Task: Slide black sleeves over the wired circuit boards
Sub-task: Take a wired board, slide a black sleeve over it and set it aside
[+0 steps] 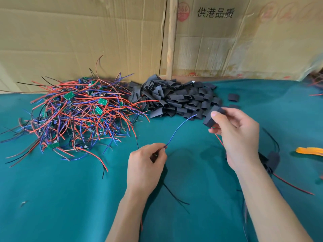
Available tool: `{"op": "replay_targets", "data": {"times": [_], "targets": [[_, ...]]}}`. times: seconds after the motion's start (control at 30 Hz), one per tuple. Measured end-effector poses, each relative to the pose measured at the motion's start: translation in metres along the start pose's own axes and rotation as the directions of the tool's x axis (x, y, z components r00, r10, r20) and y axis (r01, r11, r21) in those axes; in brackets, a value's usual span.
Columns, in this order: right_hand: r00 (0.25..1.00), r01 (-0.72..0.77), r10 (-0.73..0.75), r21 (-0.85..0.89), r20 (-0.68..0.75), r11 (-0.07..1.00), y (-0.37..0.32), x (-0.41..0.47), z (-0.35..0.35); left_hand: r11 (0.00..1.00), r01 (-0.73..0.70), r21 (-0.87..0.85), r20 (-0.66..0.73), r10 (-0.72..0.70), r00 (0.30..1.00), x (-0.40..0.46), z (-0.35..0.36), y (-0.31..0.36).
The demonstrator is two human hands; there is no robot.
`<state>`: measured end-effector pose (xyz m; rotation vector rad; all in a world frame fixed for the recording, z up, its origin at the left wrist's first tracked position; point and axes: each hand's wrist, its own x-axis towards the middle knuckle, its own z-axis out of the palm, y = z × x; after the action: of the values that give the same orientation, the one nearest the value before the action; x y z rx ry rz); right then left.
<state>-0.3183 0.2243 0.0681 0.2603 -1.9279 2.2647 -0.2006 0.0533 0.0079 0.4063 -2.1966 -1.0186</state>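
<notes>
Fingers of the right hand (234,135) pinch one black sleeve (214,116) above the green tabletop (70,198); the left hand (146,165) pinches a blue wire (180,129) arching toward that sleeve. Behind lie a pile of loose sleeves (176,98) and, left of it, a tangle of wired circuit boards (75,112).
</notes>
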Motion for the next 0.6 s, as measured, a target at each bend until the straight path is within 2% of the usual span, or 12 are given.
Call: {"op": "replay_targets", "data": {"times": [0.13, 0.27, 0.6], "targets": [[0.996, 0.071, -0.068, 0.052, -0.056, 0.996, -0.006, -0.002, 0.001, 1.000, 0.015, -0.003, 0.017, -0.015, 1.000, 0.000, 0.001, 0.002], [0.988, 0.147, -0.146, 0.002, -0.056, 0.989, -0.006, -0.006, 0.006, 1.000, 0.020, 0.005, 0.011, -0.020, 1.000, -0.001, 0.001, 0.001], [0.992, 0.127, -0.128, -0.115, -0.004, 0.985, 0.004, -0.015, 0.016, 1.000, 0.000, -0.004, 0.013, 0.000, 1.000, -0.002, 0.001, -0.001]]}}
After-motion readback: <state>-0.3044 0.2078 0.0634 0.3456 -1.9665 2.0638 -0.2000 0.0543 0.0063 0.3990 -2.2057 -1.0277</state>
